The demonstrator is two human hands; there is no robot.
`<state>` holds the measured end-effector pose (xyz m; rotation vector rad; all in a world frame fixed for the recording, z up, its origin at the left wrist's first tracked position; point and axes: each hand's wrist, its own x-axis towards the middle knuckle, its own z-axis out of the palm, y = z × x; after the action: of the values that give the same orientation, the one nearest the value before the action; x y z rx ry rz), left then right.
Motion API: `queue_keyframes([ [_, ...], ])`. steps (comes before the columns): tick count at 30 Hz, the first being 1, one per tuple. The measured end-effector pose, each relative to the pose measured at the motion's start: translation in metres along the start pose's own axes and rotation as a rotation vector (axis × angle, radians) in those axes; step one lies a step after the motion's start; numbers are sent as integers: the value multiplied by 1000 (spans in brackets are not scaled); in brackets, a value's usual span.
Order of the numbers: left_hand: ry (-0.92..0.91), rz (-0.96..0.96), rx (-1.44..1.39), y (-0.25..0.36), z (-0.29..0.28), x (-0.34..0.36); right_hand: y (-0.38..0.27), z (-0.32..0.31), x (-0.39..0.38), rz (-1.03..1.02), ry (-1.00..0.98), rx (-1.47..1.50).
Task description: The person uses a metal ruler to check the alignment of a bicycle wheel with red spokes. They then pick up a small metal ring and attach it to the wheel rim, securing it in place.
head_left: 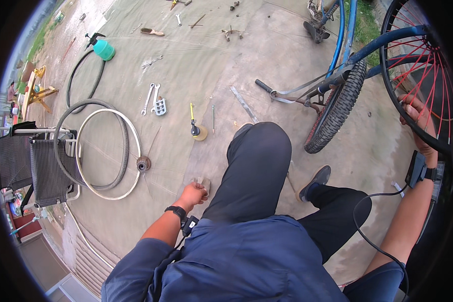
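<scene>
A bicycle stands at the right, with a blue frame (398, 36), a knobbly tyre (340, 108) and a raised wheel (382, 50) with a black rim and red spokes. My right hand (417, 115) grips the lower part of this wheel's rim, its fingers curled among the spokes. My left hand (194, 194) is low beside my left knee, fingers closed in a pinch. A small grey-beige piece (201, 181), perhaps cloth, shows at its fingertips; its kind is unclear.
On the floor lie spanners (147, 99), a pedal (159, 107), a brush (152, 31) and a metal strip (243, 104). A yellow bottle (200, 133) and a green sprayer (104, 50) stand there. Left are a bare rim (104, 197), a tyre (125, 146) and a folding chair (53, 171).
</scene>
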<state>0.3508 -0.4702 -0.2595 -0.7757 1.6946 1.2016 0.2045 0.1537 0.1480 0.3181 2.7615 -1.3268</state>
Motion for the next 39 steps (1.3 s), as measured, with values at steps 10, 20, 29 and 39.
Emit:
queue_keyframes([
  [10,25,25,56,21,3,-10,-6,7,-1,-41,40,-4],
  [20,28,22,57,36,4,-19,-9,8,-2,-42,-2,46],
  [29,21,34,47,43,3,-21,-6,6,1,-44,-14,41],
  [39,42,84,99,55,6,-22,-10,5,-1,-23,-24,115],
])
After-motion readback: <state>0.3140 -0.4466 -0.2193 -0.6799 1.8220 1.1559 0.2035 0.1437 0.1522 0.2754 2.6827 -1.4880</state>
